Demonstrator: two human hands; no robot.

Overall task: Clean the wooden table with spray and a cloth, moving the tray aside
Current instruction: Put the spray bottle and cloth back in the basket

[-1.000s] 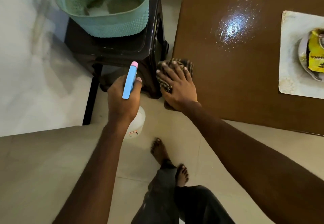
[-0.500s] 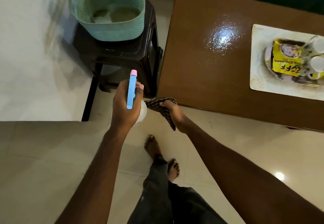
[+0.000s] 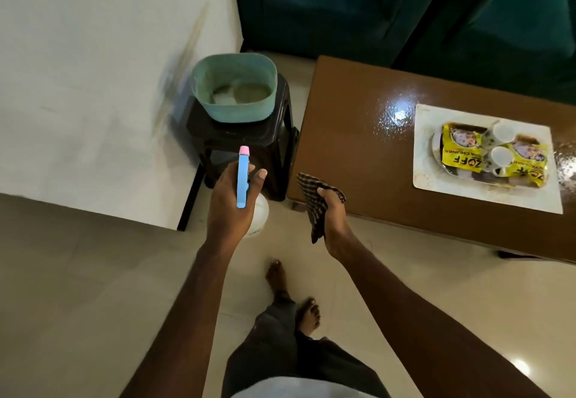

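My left hand point(image 3: 232, 207) grips a spray bottle point(image 3: 242, 176) with a blue head, pink tip and white body, held over the floor left of the wooden table point(image 3: 349, 154). My right hand point(image 3: 335, 215) holds a bunched checked cloth point(image 3: 314, 201) just off the table's near left corner, above the floor. A pale tray point(image 3: 427, 176) lies on the table's right part, carrying a plate, yellow snack packets point(image 3: 461, 154) and two white cups point(image 3: 500, 157). A wet sheen of spray point(image 3: 396, 114) glistens on the wood left of the tray.
A dark plastic stool point(image 3: 274, 136) stands left of the table with a teal basket point(image 3: 237, 89) on it. A dark green sofa point(image 3: 405, 8) runs behind the table. A white wall is at the left. My bare feet point(image 3: 293, 291) stand on the tiled floor.
My right hand lifted the cloth off the table's corner and drew it back over the floor. The view pulled back and up, showing more of the table, tray and sofa.
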